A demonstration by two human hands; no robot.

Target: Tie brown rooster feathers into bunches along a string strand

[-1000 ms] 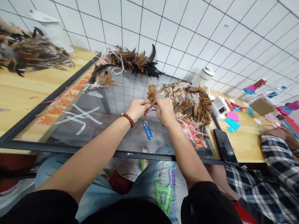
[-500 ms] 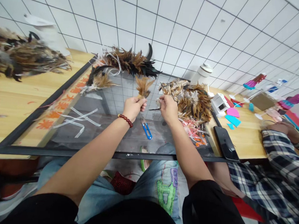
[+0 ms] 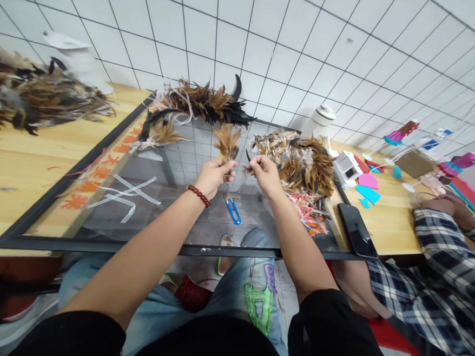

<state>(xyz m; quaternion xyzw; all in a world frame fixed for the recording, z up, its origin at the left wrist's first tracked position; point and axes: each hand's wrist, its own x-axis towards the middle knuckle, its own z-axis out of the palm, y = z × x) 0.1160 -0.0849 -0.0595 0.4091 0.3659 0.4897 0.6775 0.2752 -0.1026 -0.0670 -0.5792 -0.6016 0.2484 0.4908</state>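
Observation:
My left hand [image 3: 216, 175], with a red bead bracelet at the wrist, pinches a small bunch of brown feathers [image 3: 226, 140] that fans upward. Close by on the right, my right hand [image 3: 265, 172] is closed on a thin dark feather [image 3: 247, 156], its tip pointing up and left. Both hands are over a glass sheet [image 3: 186, 218] in a black frame. Blue thread snips [image 3: 232, 211] lie on the glass below my left hand. Beyond my right hand spreads a pile of mottled brown feathers [image 3: 303, 163].
A feather strip [image 3: 206, 102] lies along the back, with white ribbon strips [image 3: 128, 195] at left. Pink scraps [image 3: 302, 209], a phone [image 3: 356, 229], a small white device [image 3: 347, 169] and a white bottle [image 3: 322, 120] stand right. A co-worker in a plaid sleeve [image 3: 441, 230] sits there.
The dark feather in my right hand has turned from lying sideways to pointing upward. My left hand still holds the feather bunch, now nearly level with the right hand. The view has shifted slightly.

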